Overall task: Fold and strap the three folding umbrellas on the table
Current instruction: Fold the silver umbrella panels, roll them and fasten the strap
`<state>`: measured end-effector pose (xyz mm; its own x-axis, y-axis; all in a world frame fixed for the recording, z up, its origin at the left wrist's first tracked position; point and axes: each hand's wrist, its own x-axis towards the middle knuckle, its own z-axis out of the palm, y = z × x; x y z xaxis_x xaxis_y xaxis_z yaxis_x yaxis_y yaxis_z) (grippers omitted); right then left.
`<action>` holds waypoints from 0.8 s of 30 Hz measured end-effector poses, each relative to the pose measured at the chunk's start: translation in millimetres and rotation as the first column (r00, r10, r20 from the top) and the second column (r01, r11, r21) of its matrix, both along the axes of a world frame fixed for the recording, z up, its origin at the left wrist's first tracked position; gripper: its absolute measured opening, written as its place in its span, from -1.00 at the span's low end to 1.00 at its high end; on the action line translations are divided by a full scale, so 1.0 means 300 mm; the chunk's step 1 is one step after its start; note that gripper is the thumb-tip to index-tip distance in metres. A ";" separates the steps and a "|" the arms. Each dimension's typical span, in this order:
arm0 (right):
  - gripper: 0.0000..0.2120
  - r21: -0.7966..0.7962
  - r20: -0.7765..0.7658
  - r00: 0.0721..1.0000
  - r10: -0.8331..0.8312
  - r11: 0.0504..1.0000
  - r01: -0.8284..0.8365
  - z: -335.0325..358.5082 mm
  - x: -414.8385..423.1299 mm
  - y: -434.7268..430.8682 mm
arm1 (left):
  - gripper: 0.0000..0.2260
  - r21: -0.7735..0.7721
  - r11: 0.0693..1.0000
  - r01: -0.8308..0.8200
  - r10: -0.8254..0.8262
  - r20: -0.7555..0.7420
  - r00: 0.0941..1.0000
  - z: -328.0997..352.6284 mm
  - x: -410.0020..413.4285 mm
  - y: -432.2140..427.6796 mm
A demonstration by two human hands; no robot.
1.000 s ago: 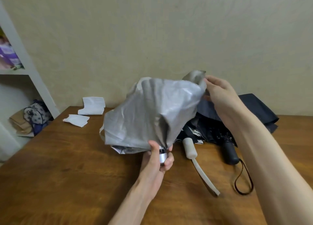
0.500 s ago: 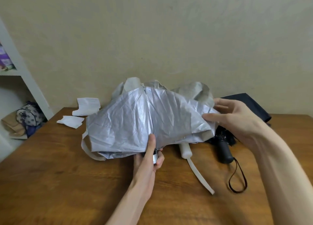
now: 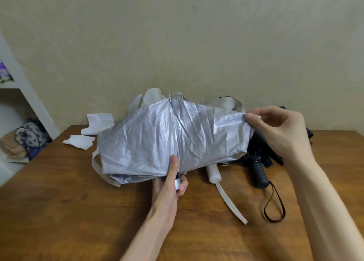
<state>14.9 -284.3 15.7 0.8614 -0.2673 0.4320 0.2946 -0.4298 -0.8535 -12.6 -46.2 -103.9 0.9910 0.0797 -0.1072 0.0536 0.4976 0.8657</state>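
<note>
No text, label, brand or number can be read anywhere in the frame. At the left edge, on the shelf, a purple printed thing [image 3: 4, 74] shows colour patches, but they are too blurred to read as letters. The white papers [image 3: 99, 121] at the table's far left corner look blank from here. The cloth of the silver umbrella [image 3: 149, 140] at mid frame shows only creases, with no lettering on the side that faces the camera.
</note>
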 end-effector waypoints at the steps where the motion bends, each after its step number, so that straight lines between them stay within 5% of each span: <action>1: -0.94 -0.003 0.027 0.999 0.020 1.000 -0.020 0.004 -0.003 0.000 | -0.36 0.004 1.000 0.001 -0.001 0.003 1.000 0.000 -0.001 0.000; 4: -0.89 -0.011 0.016 0.990 0.137 0.991 -0.137 0.019 -0.014 0.006 | -0.36 0.010 1.000 -0.001 0.001 0.014 1.000 0.003 -0.001 -0.001; 10: -0.54 -0.333 -0.323 0.940 0.106 0.918 -0.218 0.053 -0.015 -0.024 | -0.36 0.011 1.000 -0.012 0.012 0.022 1.000 0.002 0.000 0.005; 14: -0.51 -0.120 -0.397 0.884 0.245 0.941 -0.315 0.074 -0.037 -0.043 | -0.38 0.011 1.000 -0.024 0.024 0.036 0.999 -0.002 0.005 0.007; 20: -0.55 -0.091 -0.586 0.773 0.243 0.928 -0.361 0.101 -0.031 -0.034 | -0.56 0.086 0.995 -0.047 0.038 0.103 0.994 0.003 -0.006 0.002; 24: -0.67 0.041 -0.521 0.793 0.316 0.937 -0.346 0.082 -0.036 0.000 | -0.66 0.133 0.989 -0.064 0.046 0.133 0.990 0.012 -0.010 -0.001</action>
<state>4.3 -284.2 40.4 0.9922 0.0853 -0.0909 -0.0448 -0.4363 -0.8987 -15.5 -46.6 -100.1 0.9895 0.1395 0.0367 -0.0868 0.3729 0.9238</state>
